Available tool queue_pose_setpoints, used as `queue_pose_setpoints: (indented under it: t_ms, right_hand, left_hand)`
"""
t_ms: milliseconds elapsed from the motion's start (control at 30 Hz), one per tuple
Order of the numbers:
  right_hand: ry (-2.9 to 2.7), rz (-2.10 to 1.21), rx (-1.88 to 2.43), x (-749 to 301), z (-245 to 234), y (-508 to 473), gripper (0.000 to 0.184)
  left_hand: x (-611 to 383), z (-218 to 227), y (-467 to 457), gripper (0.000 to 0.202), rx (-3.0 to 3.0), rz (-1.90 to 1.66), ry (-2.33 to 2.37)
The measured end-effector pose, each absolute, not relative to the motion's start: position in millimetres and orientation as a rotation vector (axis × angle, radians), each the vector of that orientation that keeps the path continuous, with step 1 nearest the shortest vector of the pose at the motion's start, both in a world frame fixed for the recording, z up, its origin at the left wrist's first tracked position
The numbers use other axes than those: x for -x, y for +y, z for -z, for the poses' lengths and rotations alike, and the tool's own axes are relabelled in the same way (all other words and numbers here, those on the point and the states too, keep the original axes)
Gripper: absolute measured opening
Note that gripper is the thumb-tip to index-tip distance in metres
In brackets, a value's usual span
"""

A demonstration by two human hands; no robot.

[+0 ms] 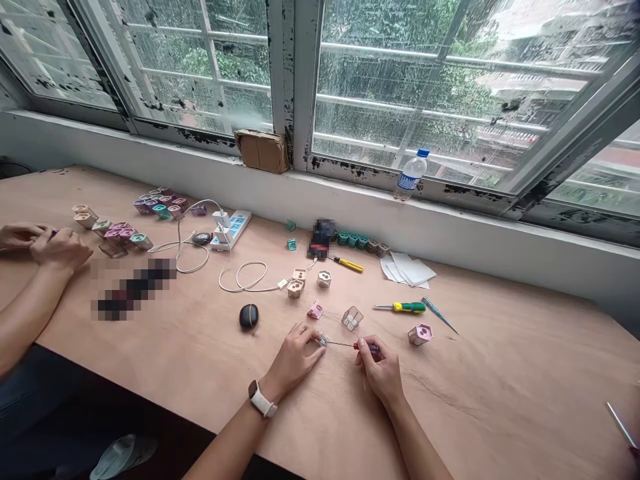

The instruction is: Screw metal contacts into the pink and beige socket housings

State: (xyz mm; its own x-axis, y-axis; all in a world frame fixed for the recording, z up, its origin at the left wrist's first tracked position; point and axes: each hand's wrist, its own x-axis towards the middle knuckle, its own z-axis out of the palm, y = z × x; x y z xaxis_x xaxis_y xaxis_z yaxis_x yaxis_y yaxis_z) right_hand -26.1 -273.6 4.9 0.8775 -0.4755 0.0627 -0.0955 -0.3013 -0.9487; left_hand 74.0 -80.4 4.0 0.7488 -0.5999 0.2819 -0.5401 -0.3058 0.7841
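My left hand (295, 352) pinches a small silvery piece (325, 339) just above the wooden table. In my right hand (380, 367) is a screwdriver (367, 347) with a dark red handle, and its thin shaft points left, with the tip at the silvery piece. Fine detail of that piece is too small to make out. Beyond the hands lie a pink plastic part (315, 309) and a clear hexagonal casing (353, 318). A pink hexagonal casing (421, 334) with holes on top sits to the right of my right hand.
Around lie a green-yellow screwdriver (409, 307), a thin blue tool (440, 315), a yellow-handled tool (349, 265), cream casings (295, 288), white papers (407, 269), a black oval case (249, 317) and a power strip (233, 230) with cables. Another person's hands (60, 247) work at left.
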Motion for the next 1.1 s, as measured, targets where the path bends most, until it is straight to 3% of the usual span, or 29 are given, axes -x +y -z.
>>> queue_pose_setpoints:
  t_ms: [1100]
  right_hand:
    - [0.398, 0.391, 1.823, 26.1, -4.4, -274.2, 0.042]
  left_hand:
    - [-74.4, -3.6, -80.2, 0.010, -1.993, 0.071, -0.882]
